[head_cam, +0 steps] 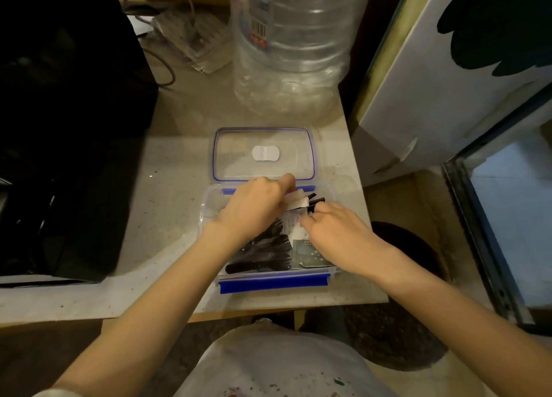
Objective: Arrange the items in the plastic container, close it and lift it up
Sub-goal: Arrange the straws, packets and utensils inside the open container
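The clear plastic container (pixel 270 238) sits near the front edge of the pale speckled table (pixel 167 187), at about 6 o'clock from the big empty water bottle (pixel 291 47). It is a shallow rectangular box with a blue clip (pixel 273 283) along its near side. Its lid (pixel 264 154), see-through with a blue seal round the rim, lies open flat on the table at 12 o'clock from the box, just beside it. Inside lie black plastic forks (pixel 265 253) toward 7 o'clock, a dark printed packet (pixel 310 254) toward 5 o'clock, and white paper packets (pixel 294 214) near the middle.

The left hand (pixel 254 208) reaches into the box, fingers curled round a white packet at its far side. The right hand (pixel 337 232) is in the box at 3 o'clock, fingertips bent down onto the papers; whether it grips them I cannot tell.

A black appliance (pixel 68 127) stands at 9 o'clock.
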Motion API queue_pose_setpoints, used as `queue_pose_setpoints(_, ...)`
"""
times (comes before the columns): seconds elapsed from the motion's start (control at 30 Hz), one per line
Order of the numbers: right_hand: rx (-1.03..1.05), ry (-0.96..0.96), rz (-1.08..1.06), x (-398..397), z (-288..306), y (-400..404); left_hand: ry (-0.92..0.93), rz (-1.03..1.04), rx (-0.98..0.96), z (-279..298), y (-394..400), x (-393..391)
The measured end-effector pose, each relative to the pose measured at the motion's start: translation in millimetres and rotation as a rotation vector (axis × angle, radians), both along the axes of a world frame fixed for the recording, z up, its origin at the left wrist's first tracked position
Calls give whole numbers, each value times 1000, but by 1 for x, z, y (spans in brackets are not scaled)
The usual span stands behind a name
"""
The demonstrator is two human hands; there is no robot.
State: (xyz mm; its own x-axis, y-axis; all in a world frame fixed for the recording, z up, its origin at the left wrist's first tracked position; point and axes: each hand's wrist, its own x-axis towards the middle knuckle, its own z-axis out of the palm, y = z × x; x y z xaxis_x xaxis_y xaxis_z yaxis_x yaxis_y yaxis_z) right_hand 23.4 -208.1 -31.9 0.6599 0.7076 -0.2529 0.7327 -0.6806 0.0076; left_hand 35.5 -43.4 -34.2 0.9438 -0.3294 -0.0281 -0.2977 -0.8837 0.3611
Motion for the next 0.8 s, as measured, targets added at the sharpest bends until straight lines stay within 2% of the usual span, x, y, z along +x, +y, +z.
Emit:
queue_pose_setpoints(0.3, 121, -9, -46, 6, 9, 3, -83, 219, -35, -8, 9, -20)
queue_pose_setpoints(0.43, 223, 55, -103, 7, 8, 14, -127, 235, -36, -9, 9, -27)
queue_pose_setpoints(0.6, 331, 154, -207, 6, 7, 27, -103, 297, -91, -10, 14, -30)
queue_pose_setpoints(0.8, 411, 205, -229, 3, -2, 33, -40, 257, -75, -12, 23, -31)
